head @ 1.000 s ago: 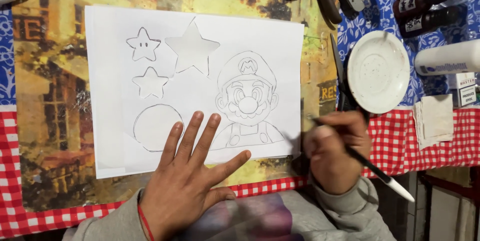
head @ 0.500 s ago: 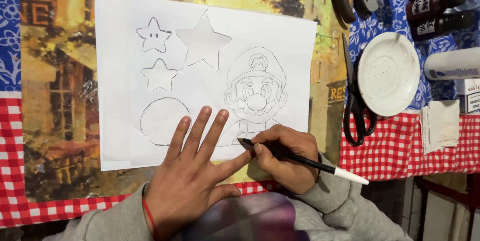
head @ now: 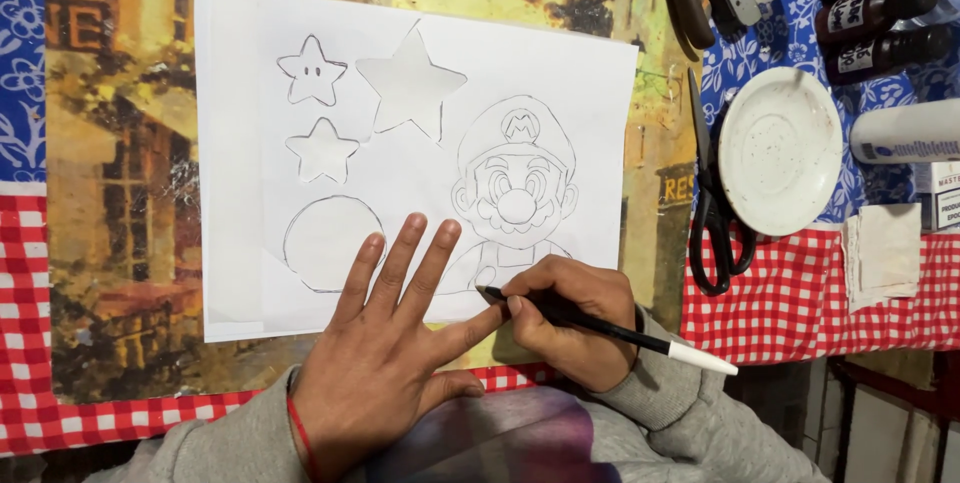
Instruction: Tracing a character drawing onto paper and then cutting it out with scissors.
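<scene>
The left hand (head: 385, 363) lies flat, fingers spread, pinning the white drawing sheet (head: 420, 153) to the table. The right hand (head: 570, 318) grips a black pen (head: 600, 325), tip on the sheet's lower edge. Dark white-labelled bottles (head: 875, 13) lie top right, beside a white plate (head: 780, 151).

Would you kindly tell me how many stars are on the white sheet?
3. A small star with eyes sits at upper left, a large star to its right, and another small star below the first. The hands may hide more along the sheet's lower edge.
</scene>
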